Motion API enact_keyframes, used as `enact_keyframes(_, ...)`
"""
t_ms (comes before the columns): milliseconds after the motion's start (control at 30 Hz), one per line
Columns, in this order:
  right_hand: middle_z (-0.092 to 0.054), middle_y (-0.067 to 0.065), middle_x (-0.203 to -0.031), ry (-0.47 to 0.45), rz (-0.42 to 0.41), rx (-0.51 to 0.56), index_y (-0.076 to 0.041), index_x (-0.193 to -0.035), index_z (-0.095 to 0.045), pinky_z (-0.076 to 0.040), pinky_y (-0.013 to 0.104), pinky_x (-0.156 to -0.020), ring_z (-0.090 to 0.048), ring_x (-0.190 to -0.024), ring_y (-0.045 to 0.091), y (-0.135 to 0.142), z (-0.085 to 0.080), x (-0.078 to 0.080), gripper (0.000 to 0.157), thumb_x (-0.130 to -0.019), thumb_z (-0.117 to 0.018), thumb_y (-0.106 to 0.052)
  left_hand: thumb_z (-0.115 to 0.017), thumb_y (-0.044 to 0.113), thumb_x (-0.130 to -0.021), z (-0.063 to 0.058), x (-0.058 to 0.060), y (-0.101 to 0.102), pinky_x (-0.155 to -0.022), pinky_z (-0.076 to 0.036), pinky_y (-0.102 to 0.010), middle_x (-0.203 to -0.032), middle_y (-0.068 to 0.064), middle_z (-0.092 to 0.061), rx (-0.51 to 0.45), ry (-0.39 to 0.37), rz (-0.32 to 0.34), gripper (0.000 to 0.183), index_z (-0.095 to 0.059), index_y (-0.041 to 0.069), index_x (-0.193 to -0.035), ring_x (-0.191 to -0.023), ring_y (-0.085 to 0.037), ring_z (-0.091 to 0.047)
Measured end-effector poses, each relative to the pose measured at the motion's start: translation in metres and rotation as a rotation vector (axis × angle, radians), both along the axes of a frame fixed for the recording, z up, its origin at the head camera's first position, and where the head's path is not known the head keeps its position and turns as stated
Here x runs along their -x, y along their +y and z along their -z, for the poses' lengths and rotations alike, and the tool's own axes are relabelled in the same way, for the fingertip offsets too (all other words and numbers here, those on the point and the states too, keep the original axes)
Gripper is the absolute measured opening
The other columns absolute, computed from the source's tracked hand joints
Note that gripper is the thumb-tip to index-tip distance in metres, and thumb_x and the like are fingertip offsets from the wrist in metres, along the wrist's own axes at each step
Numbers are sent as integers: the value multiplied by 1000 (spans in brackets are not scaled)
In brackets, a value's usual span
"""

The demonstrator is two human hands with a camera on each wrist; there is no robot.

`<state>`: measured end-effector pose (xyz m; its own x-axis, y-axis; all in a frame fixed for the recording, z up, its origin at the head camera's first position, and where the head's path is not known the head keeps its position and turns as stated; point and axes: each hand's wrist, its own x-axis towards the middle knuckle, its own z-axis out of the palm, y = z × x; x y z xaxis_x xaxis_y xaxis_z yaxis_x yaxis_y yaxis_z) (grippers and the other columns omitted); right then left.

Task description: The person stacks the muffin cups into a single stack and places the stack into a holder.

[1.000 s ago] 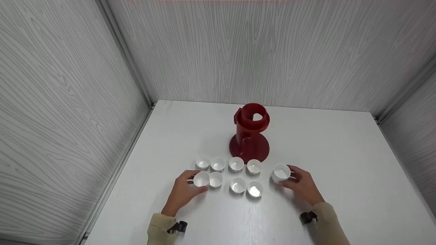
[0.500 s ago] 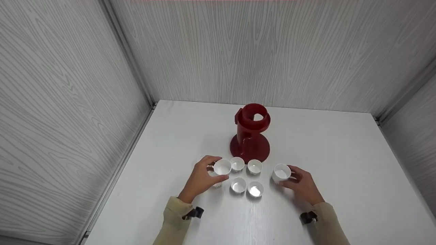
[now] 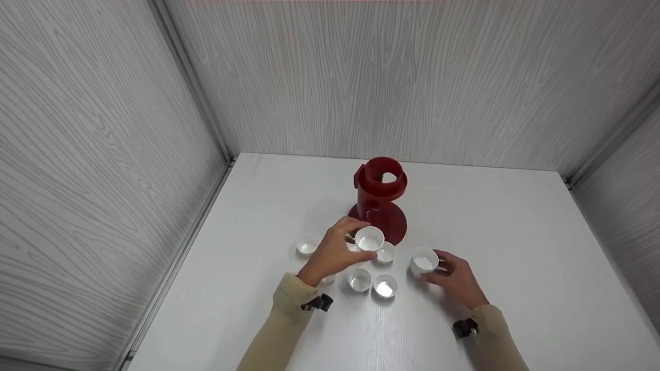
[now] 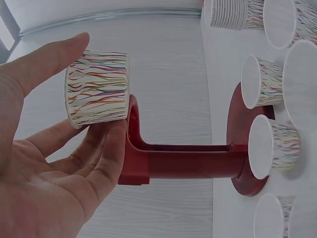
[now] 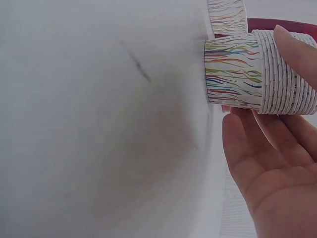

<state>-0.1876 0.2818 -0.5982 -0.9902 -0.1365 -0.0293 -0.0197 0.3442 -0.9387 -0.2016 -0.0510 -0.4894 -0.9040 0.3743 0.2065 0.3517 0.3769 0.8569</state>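
My left hand (image 3: 332,252) pinches a small white paper cup (image 3: 369,239) between thumb and fingers, raised above the other cups and mouth upward. In the left wrist view, coloured wavy lines run round this paper cup (image 4: 99,89). My right hand (image 3: 456,278) holds a stack of nested paper cups (image 3: 425,262) by its side. The stack stands upright on the table, its many rims showing in the right wrist view on the cup stack (image 5: 247,74). Single cups, such as one at the front (image 3: 385,286), stand around; my left hand hides some.
Behind the cups stands a red holder with a ring top (image 3: 368,198) and a round base (image 3: 393,221). Another single cup (image 3: 308,245) stands left of my left hand. Wood-grain panels (image 3: 361,82) enclose the white table (image 3: 490,216) at the back and sides.
My left hand has lifted a cup from the front left and carried it right and away from me, over the back cups. My right hand and the stack have stayed in place.
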Motion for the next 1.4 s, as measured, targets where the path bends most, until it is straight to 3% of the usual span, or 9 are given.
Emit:
enact_keyframes(167, -67, 9, -137, -2, -4, -20, -14, -140, -63, -59, 24, -93, -70, -120, 22, -1, 1, 3, 69, -78, -92, -19, -90, 29, -80, -3, 7, 18, -99, -57, -32, -131, -7, -61, 21, -5, 40, 68, -64, 7, -139, -115, -22, -63)
enact_keyframes(300, -67, 9, -137, -13, -3, -24, -15, -140, -62, -60, 26, -93, -69, -122, 28, -1, 2, 5, 68, -79, -91, -18, -90, 28, -80, -3, 10, 30, -104, -54, -34, -129, -6, -61, 40, -1, 64, 67, -65, 9, -139, -118, -20, -60)
enact_keyframes(567, -68, 11, -135, 18, -24, 29, -12, -139, -63, -58, 21, -94, -69, -121, 27, -3, 2, 5, 67, -78, -91, -18, -90, 31, -80, -4, 17, 50, -109, -51, -33, -127, -3, -65, 71, 42, 98, 64, -67, 11, -136, -121, -15, -58)
enact_keyframes(867, -67, 10, -138, 3, -24, 9, -15, -140, -62, -59, 24, -96, -67, -124, 30, -1, 2, 6, 67, -80, -90, -22, -87, 26, -82, 7, 25, 69, -109, -53, -35, -127, -4, -67, 162, 63, 104, 55, -69, 10, -132, -118, -16, -61)
enact_keyframes(1233, -68, 8, -135, 25, -30, 9, -14, -138, -64, -59, 24, -95, -70, -113, 8, -1, 2, 5, 66, -78, -92, -21, -86, 24, -82, 24, 34, 90, -106, -51, -23, -125, -4, -66, 233, 65, 126, 56, -67, 10, -133, -116, -14, -60)
enact_keyframes(1400, -67, 12, -136, 12, -26, 25, -10, -139, -63, -59, 24, -93, -71, -114, 13, -1, 3, 6, 67, -79, -91, -17, -88, 25, -81, 29, 36, 97, -105, -50, -22, -124, -2, -66, 218, 34, 135, 56, -67, 13, -132, -115, -11, -59)
